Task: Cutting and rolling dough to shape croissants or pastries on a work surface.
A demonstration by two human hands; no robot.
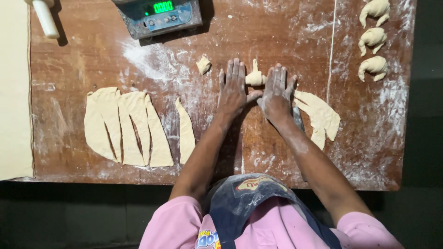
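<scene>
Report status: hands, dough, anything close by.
Left hand and right hand flat, palms down on dough piece. Cut strips to the left. Scrap near left fingertips.

Dough pieces on the floured counter, counted by kind

Three shaped crescent rolls, five cut dough triangles on the left, one dough scrap, one piece being rolled, one digital scale, one rolling pin, two hands.

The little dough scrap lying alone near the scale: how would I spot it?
Start at the digital scale at the wooden table's top edge. Just below and right, left of the person's left hand, lies the dough scrap. It is a tiny, ragged lump, unlike the long cut triangles.
</scene>
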